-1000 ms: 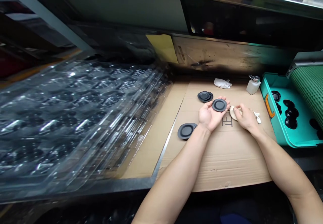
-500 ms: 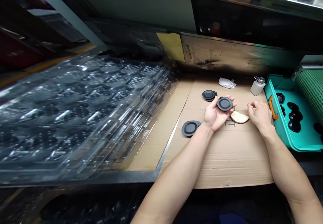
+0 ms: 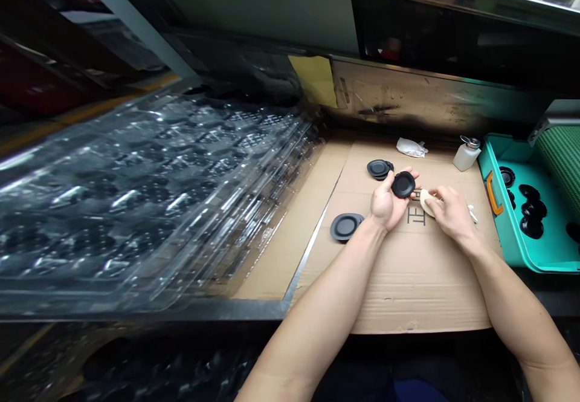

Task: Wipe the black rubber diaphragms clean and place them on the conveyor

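Observation:
My left hand (image 3: 385,205) is turned palm up and closed round a black round plastic lid (image 3: 403,184), thumb at its edge. Beside it, my right hand (image 3: 451,211) pinches a cream-coloured pad (image 3: 425,202), which is tilted up off the cardboard and partly hidden by the fingers. Two more black lid-like parts lie nearby: one just behind my left hand, a lid piece (image 3: 379,168), and a round lid (image 3: 347,226) to the left of my wrist. A small white object (image 3: 472,213) shows past my right hand; its kind is unclear.
Cardboard (image 3: 399,287) covers the table. Stacked clear plastic trays (image 3: 181,178) fill the left side. At the back are a crumpled white piece (image 3: 411,147) and a white pump bottle (image 3: 466,155). A teal bin (image 3: 516,239) with several black parts stands right.
My right hand has moved left and taken hold of the cream pad, lifting it from the cardboard. The lid in my left hand is tilted differently, its face now darker.

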{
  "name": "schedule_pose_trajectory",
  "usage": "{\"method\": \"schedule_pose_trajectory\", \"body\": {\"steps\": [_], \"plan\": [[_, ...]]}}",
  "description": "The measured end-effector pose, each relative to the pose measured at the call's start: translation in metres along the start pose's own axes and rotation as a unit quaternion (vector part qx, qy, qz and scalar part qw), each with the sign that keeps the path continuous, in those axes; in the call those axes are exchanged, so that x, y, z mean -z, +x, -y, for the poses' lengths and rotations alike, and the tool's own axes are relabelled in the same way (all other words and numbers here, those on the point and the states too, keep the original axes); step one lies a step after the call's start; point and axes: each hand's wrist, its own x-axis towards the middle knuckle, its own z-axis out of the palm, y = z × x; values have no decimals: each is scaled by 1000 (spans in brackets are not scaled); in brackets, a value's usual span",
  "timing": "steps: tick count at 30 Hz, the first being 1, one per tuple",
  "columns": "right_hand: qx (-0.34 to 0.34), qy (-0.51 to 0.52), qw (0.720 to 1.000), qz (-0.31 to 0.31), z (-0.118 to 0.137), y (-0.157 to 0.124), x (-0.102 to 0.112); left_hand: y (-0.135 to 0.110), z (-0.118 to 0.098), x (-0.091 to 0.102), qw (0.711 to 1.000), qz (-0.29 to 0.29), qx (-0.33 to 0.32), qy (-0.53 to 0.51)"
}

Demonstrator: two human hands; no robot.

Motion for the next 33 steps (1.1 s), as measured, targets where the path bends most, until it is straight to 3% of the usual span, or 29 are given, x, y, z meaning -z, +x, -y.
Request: {"method": "schedule_pose_trajectory", "body": {"steps": [2, 5, 7, 11, 16, 21, 25, 28, 30, 33], "plan": [[-15, 131, 991, -33, 2, 2, 0, 1, 7, 0, 1000, -3, 0, 13], [-56, 294, 953, 35, 7, 3, -3, 0, 19, 0, 999, 22, 9, 40], [-103, 337, 934, 64, 8, 3, -5, -1, 24, 0, 997, 41, 5, 62], [-178, 325, 929, 14, 6, 4, -9, -2, 28, 1, 996, 52, -14, 72], [-166, 330, 928, 34, -2, 8, -15, -2, 27, 0, 998, 40, -10, 55], [-140, 237, 953, -129, -5, 10, -16, 0, 27, -5, 1000, -26, -2, 6], [-53, 172, 978, -103, 1, 9, -20, 2, 29, -5, 998, -12, 50, -29], [-81, 84, 982, -148, -6, 12, -17, 3, 23, 0, 996, -43, 66, -41], [-112, 80, 976, -169, -13, 13, -13, 4, 16, 3, 994, -66, 74, -55], [-97, 87, 984, -123, -16, 11, -10, 3, 5, 5, 992, -55, 69, -90]]}}
